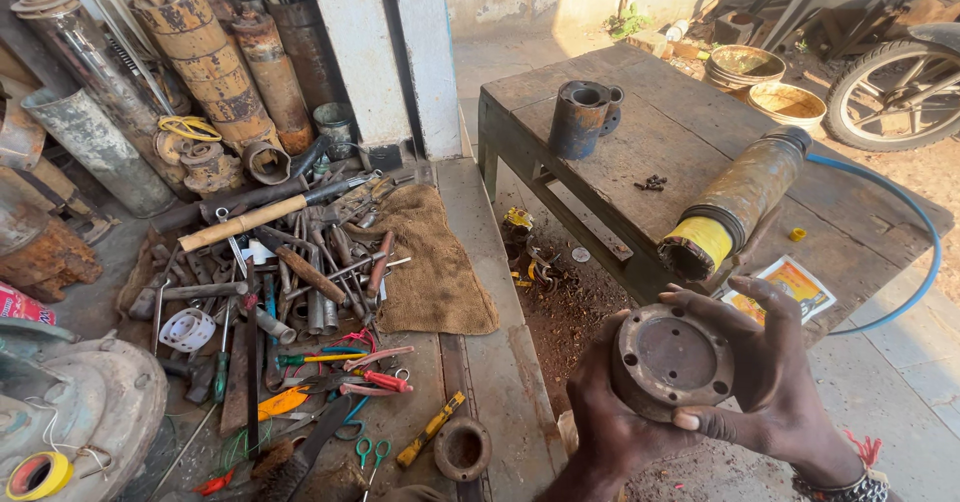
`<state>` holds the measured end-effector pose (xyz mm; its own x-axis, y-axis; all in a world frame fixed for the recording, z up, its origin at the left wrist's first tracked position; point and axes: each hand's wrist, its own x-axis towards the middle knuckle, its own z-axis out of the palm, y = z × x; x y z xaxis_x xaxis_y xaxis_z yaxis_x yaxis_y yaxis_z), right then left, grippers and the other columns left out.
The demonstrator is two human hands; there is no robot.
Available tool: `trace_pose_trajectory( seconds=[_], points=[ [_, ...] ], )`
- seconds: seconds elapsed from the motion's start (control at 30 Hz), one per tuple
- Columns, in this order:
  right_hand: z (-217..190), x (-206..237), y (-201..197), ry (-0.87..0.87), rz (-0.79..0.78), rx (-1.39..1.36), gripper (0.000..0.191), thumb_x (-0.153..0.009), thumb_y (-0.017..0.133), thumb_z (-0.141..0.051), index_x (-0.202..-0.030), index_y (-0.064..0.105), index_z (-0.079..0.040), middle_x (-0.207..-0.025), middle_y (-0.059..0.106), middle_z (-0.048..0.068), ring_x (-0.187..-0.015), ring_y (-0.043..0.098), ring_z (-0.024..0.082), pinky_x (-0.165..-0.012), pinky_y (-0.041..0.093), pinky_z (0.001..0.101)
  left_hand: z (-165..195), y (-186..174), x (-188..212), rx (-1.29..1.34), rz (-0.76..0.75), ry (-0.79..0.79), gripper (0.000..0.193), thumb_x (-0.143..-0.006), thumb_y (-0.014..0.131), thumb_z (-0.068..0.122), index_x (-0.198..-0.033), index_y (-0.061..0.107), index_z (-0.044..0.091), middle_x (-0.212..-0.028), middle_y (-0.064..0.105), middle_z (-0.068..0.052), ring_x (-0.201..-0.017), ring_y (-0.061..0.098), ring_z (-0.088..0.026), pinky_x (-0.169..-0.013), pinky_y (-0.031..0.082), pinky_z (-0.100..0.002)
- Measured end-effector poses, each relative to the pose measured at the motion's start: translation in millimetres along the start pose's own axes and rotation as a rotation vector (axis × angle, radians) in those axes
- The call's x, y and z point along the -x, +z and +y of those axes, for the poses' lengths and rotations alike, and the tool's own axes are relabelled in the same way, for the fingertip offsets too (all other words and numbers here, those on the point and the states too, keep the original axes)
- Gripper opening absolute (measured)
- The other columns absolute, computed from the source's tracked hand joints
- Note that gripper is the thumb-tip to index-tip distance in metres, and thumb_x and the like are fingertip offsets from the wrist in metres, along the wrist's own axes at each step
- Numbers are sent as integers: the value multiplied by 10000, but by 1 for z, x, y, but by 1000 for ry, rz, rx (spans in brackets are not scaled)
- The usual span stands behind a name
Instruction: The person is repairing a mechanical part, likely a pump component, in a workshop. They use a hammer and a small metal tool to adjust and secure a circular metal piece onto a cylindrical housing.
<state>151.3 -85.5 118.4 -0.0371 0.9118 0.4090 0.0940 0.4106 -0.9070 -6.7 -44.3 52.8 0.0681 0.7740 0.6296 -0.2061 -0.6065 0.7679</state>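
Clasped in both hands, low right: round rusty metal flange disc with bolt holes (672, 359), flat face up toward the camera. Left hand (610, 427) cupping beneath, right hand (770, 382) wrapped over the right edge, equally near. Yellow-taped rusty cylinder (735, 207) on wooden bench (640, 147) just beyond, long axis slanting away to the upper right.

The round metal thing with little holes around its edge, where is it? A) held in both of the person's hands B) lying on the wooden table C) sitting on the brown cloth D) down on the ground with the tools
A: the round metal part sits between the left hand and the right hand, raised clear of the wooden table.
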Motion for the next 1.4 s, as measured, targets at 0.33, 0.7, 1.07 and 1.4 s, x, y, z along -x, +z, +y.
trace_pose_trajectory(
  seconds=[0.33, 0.7, 1.07, 1.4],
  points=[
    [-6, 1, 3, -16, -37, 2, 1159, -625, 913, -49, -1525, 199, -204, -1551, 416, 304, -1436, 447, 387, -1129, 426, 511, -2, -2, 1, -35, -19, 44, 829, -741, 972, 429, -1370, 616, 23, -1229, 764, -120, -1146, 804, -247, -1007, 663, -361],
    [-3, 12, 7, -1, 12, 25, 1134, -631, 907, -67, -1522, 217, -194, -1549, 411, 286, -1446, 435, 382, -1134, 427, 507, -8, -2, 9, -6, -46, 40, 970, -773, 946, 517, -1463, 541, -31, -1271, 739, -158, -1185, 795, -274, -1032, 675, -382],
    [-11, 14, 3, -72, -54, 217, 1242, -585, 974, -228, -1542, 183, -185, -1519, 456, 269, -1401, 497, 366, -1117, 454, 483, -2, 2, 19, -35, -23, 25, 924, -826, 867, 601, -1428, 561, -30, -1238, 774, -146, -1143, 819, -262, -955, 683, -370],
    [-42, 26, 14, -137, -77, 363, 1253, -579, 941, -220, -1555, 157, -159, -1509, 436, 237, -1408, 550, 348, -1165, 555, 518, 17, -17, 35, -114, -133, 45, 907, -847, 842, 584, -1466, 442, 55, -1330, 584, -90, -1181, 616, -203, -1042, 516, -350]
  ],
)
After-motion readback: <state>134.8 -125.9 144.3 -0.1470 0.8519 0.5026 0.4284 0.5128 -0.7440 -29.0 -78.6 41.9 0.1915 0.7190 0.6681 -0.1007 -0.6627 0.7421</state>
